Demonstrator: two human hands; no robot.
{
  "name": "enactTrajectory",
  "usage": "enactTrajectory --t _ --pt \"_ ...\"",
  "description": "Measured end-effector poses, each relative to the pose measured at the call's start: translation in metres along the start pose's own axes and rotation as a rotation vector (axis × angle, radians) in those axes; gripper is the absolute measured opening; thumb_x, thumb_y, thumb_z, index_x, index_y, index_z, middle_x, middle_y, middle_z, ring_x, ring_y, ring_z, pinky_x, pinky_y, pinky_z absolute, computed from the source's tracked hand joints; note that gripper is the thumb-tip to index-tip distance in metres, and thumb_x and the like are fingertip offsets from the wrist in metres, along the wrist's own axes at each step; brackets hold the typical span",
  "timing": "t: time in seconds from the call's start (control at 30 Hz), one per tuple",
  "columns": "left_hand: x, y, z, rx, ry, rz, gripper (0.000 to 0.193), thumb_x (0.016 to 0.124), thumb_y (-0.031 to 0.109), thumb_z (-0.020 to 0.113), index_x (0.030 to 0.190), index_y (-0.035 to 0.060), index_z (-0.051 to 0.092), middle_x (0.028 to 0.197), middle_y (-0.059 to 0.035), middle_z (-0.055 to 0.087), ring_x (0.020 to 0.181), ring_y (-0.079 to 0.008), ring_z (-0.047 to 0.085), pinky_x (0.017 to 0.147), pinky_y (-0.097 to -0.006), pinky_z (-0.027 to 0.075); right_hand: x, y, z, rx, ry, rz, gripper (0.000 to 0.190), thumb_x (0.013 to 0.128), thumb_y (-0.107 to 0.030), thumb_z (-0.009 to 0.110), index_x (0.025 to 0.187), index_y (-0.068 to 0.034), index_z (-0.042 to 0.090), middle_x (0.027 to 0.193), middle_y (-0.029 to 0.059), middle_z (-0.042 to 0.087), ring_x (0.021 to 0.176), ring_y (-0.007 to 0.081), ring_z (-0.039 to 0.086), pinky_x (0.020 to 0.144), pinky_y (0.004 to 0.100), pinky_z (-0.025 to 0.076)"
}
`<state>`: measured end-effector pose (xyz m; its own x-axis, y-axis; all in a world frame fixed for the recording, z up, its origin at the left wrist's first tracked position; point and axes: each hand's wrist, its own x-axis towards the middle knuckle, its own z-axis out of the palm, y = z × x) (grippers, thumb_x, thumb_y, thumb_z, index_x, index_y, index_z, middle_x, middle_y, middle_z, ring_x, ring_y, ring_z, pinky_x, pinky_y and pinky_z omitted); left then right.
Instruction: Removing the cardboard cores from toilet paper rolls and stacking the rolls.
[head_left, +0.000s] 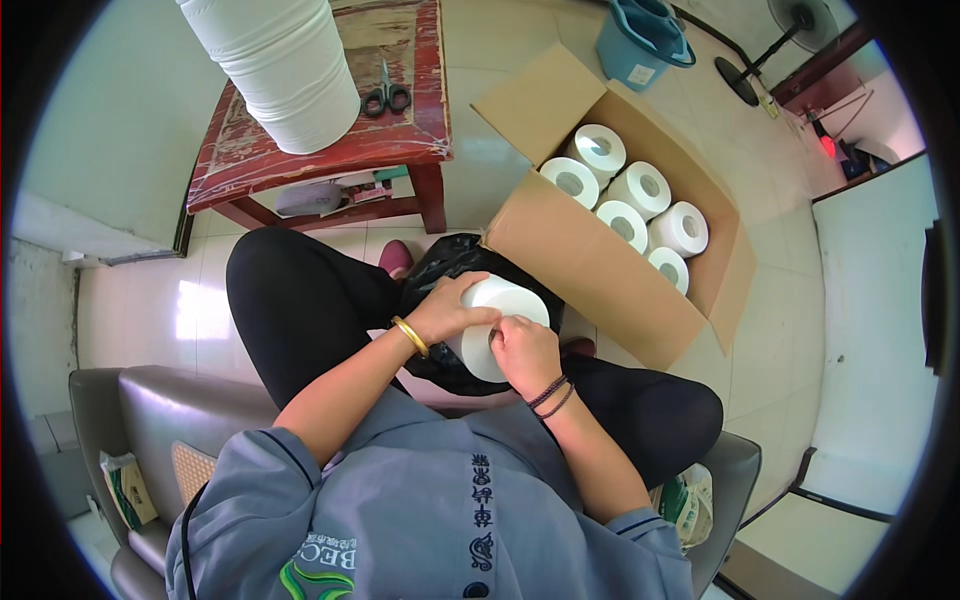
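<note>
A white paper roll (523, 298) is held above my lap, between my knees. My left hand (441, 311) grips its left side, thumb across the near end and a gold bangle on the wrist. At the roll's end, the curled fingers of my right hand (527, 352) press near its middle, close to my left thumb. Whether they pinch paper or reach into the core is hidden. Under the roll, a black plastic bag (442, 259) spreads open between my legs.
An open cardboard box (592, 270) holds several white rolls (643, 189). On a worn red wooden table (322, 166) stand a tall white wrapped bundle (292, 82) and black-handled scissors (386, 99). A blue bucket (637, 49) and a fan (772, 52) are farther off. I sit on a grey sofa (195, 390).
</note>
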<state>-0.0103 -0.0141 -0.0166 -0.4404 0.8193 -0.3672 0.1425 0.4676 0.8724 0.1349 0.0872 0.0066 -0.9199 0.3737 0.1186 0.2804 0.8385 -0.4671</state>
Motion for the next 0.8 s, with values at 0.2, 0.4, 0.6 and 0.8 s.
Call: enactTrajectory --t 0.2,0.4,0.6,0.8 --pt "-0.004 -0.001 0.015 0.266 0.178 0.01 0.085 0.063 0.052 0.071 0.134 0.0117 0.044 0.119 -0.0324 0.045 0.112 -0.0453 0.047 0.097 -0.0415 0.04 -0.007 0.008 -0.002 -0.075 -0.105 -0.085 0.008 0.076 -0.012 0.058 0.074 -0.005 0.06 0.071 0.0092 0.063 0.06 0.0272 0.063 0.055 0.038 0.051" --pt "0.0 -0.007 0.014 0.245 0.255 -0.067 0.089 0.062 0.052 0.071 0.136 0.0125 0.041 0.118 -0.0319 0.046 0.109 -0.0463 0.05 0.095 -0.0431 0.041 -0.019 0.012 -0.011 -0.191 -0.233 -0.058 0.007 0.074 -0.011 0.057 0.073 -0.005 0.061 0.068 0.0096 0.063 0.062 0.0282 0.064 0.055 0.0385 0.051" --pt "0.001 0.002 0.006 0.26 0.377 -0.005 0.083 0.065 0.043 0.074 0.131 0.0042 0.044 0.115 -0.0294 0.049 0.108 -0.0397 0.049 0.096 -0.0423 0.038 -0.021 0.019 -0.004 0.07 -0.116 0.096 0.008 0.076 -0.012 0.06 0.076 -0.005 0.064 0.072 0.012 0.063 0.068 0.0301 0.064 0.059 0.039 0.05" --pt "-0.008 0.011 0.021 0.366 0.521 0.132 0.081 0.064 0.039 0.076 0.13 0.0051 0.045 0.114 -0.025 0.045 0.107 -0.0411 0.047 0.094 -0.0438 0.039 -0.001 0.009 0.007 1.193 -0.037 0.701 0.019 0.087 -0.016 0.056 0.098 -0.002 0.064 0.075 -0.0038 0.054 0.07 0.0098 0.054 0.064 0.028 0.049"
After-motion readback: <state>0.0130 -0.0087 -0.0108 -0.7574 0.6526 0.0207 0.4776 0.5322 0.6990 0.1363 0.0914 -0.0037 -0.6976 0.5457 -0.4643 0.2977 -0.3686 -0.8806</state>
